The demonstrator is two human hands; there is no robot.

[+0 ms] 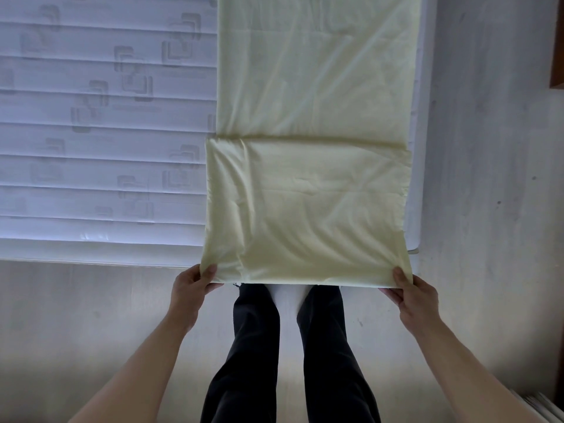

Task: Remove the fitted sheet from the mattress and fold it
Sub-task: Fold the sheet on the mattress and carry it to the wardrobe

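The pale yellow fitted sheet [308,123] lies as a long folded strip along the right side of the bare white mattress [100,123]. Its near end is doubled over and hangs past the mattress's front edge. My left hand [190,285] pinches the near left corner of that end, thumb on top. The near right corner is gripped the same way by my right hand [412,293]. Between the two hands the near edge is stretched straight, just above my legs.
The mattress has a quilted pattern of squares and sits low on a light wooden floor [488,178]. My dark trousers [293,346] are below the sheet. A brown furniture corner [558,41] shows at the top right.
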